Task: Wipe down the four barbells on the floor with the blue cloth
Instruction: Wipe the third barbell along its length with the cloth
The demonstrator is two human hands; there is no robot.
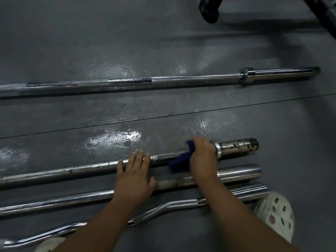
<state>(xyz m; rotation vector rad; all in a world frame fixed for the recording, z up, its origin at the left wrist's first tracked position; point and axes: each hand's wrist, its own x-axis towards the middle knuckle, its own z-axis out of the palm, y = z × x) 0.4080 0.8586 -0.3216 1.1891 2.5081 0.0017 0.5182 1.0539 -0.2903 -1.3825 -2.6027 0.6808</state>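
Several steel barbells lie side by side on the dark floor. A rusty, pitted barbell runs across the middle. My right hand grips the blue cloth around this bar, just left of its spotted sleeve. My left hand lies flat with straight fingers on the same bar, further left. A long chrome barbell lies apart at the back. Close to me are a straight chrome barbell and a curved curl bar. Another thick sleeve shows beside my right wrist.
Wet patches shine on the floor between the bars. A floor seam runs across. A black machine frame stands at the top right. My white perforated shoe is at the bottom right, next to the bar ends.
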